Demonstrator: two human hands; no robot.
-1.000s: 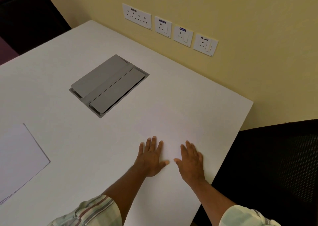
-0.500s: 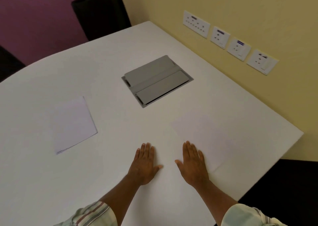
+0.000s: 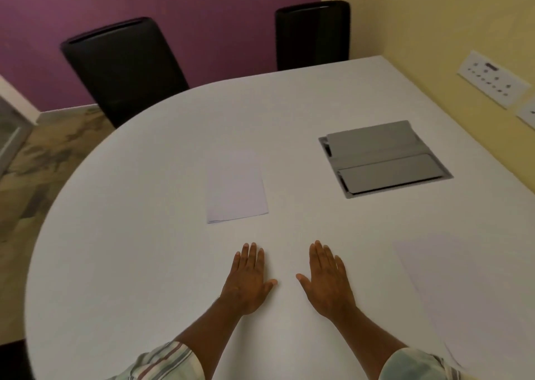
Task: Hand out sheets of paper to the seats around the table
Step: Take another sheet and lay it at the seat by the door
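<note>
A thin stack of white paper (image 3: 236, 185) lies flat near the middle of the white desk (image 3: 130, 235), its long axis running from the near edge toward the far edge, its layered edges showing at the near end. A single pale sheet (image 3: 460, 292) lies by the right edge, angled. Both the left hand (image 3: 249, 281) and right hand (image 3: 328, 281) rest palm-down, fingers spread flat, holding nothing.
</note>
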